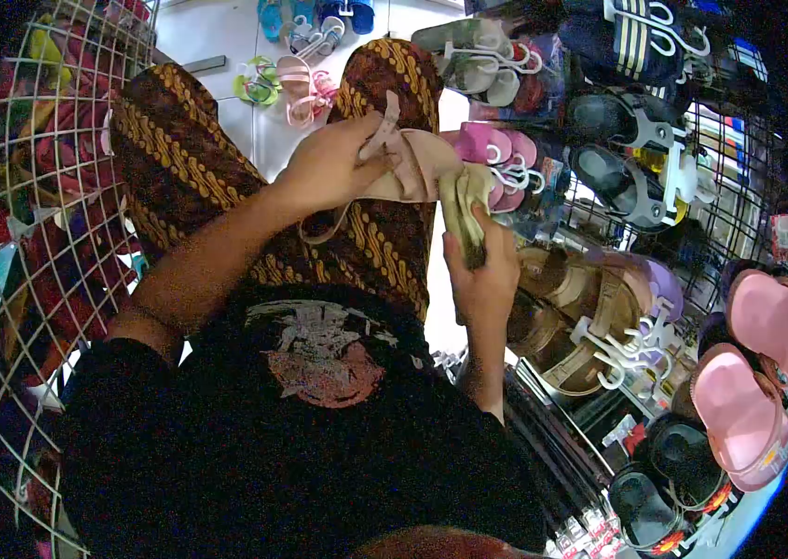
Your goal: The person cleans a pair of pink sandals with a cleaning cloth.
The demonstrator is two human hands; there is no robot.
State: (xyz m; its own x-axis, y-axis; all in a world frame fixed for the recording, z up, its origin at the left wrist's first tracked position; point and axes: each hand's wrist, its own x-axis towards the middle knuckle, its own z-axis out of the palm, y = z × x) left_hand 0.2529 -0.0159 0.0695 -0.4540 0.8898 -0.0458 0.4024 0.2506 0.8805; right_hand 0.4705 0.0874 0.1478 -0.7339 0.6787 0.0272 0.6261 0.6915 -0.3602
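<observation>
A beige sandal (pixel 426 158) with straps lies across the space between my hands, above my patterned trousers. My left hand (pixel 333 163) grips its strap end, the fingers closed round it, and a thin strap loop dangles below. In my right hand (pixel 487 265) is a yellowish-green cloth (pixel 464 210), bunched up and pressed against the sandal's other end. Part of the sandal's edge is hidden behind the cloth.
At the right, a rack holds brown sandals (pixel 589 317), pink slippers (pixel 739 410) and black sandals (pixel 617 177) on white hangers. Green sandals (pixel 259 82) and pink sandals (pixel 303 88) lie on the tiled floor ahead. A wire grid (pixel 40 224) stands at the left.
</observation>
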